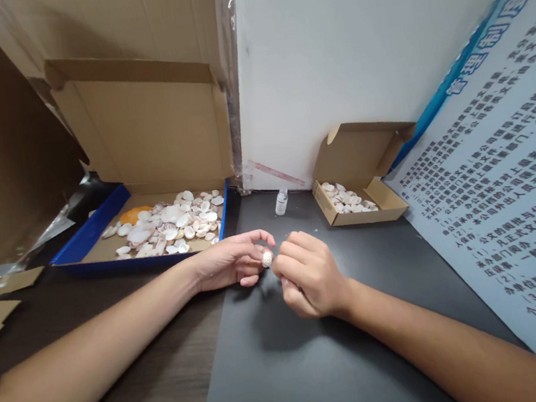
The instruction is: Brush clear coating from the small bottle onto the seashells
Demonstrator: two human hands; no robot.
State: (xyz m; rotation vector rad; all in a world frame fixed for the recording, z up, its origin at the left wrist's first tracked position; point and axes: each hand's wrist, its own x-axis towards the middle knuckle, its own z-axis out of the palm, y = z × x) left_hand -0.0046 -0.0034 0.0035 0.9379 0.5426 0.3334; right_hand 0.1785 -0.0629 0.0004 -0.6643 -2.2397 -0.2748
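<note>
Fingers of the left hand (230,264) and right hand (307,279) pinch a small shell (267,259), seemingly ridged. Dark tabletop (282,360) lies open below them. Poster (518,190) writing at right is Chinese.

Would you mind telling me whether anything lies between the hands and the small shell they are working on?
Nothing visible does. The shell is already pinched at the fingertips of the left hand, and the right hand meets it from the other side, above the dark mat.
</note>
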